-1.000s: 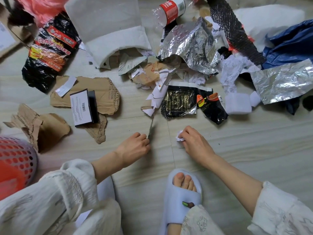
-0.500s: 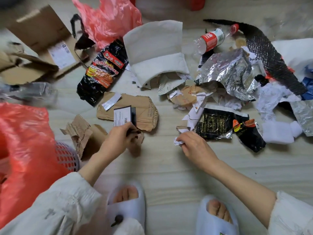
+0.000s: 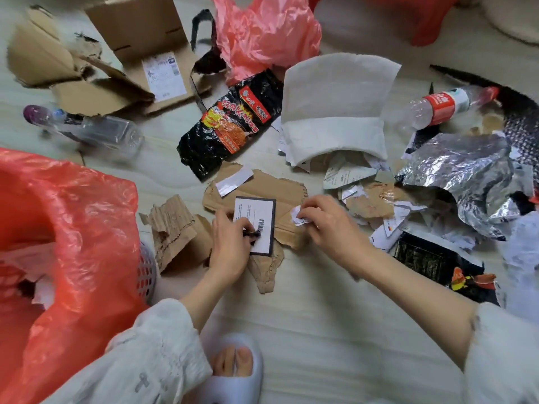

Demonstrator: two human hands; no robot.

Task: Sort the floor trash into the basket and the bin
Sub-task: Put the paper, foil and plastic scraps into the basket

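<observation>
A red-lined mesh basket (image 3: 145, 272) stands at the left, with paper scraps inside its red plastic bag (image 3: 81, 228). A black-edged white label card (image 3: 261, 217) lies on a torn cardboard piece (image 3: 268, 185) at the centre. My left hand (image 3: 230, 252) rests on the card's lower left edge, its fingers pinched on a small dark scrap (image 3: 252, 233). Just right of the card, my right hand (image 3: 329, 228) is closed on a crumpled white paper scrap (image 3: 297, 215). No separate bin is in view.
Trash rings the hands: corrugated cardboard (image 3: 172, 228), a black noodle wrapper (image 3: 230, 123), a clear bottle (image 3: 93, 132), a red-label bottle (image 3: 437, 106), foil (image 3: 466, 176), a white padded sheet (image 3: 335, 112) and a torn box (image 3: 140, 53). My slippered foot (image 3: 233, 371) is below.
The view swung left, bringing the red-lined basket in. My left hand went from the bare floor to the label card. My right hand carried its white scrap left, up beside the card.
</observation>
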